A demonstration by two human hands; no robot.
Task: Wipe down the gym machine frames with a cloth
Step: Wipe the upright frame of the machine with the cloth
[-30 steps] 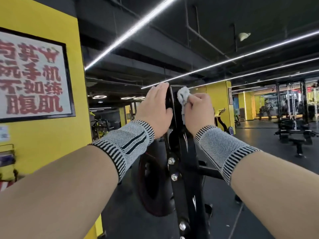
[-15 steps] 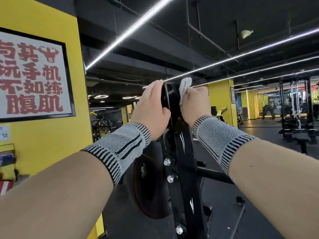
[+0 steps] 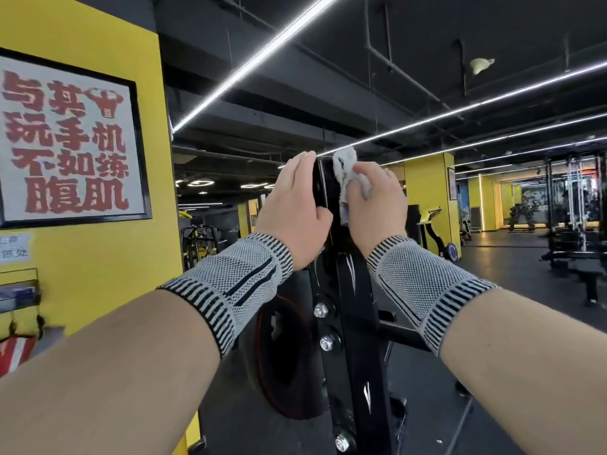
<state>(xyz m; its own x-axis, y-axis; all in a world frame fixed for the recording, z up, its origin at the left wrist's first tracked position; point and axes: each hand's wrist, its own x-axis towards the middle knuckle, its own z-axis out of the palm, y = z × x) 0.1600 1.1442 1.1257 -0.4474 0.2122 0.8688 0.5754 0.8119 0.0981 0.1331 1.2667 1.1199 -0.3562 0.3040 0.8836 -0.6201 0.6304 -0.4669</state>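
Right hand [image 3: 377, 205] bunches crumpled grey-white cloth [image 3: 346, 174] against top of glossy black steel upright [image 3: 348, 290]; left hand [image 3: 292, 208], fingers straight, presses opposite face, likely bracing it.

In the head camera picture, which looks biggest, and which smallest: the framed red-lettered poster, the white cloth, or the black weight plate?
As they appear:
1. Framed poster, largest.
2. Weight plate, partly hidden behind the black frame.
3. Cloth, smallest, bunched in the right hand.
Differing distances from the camera skew true sizes.
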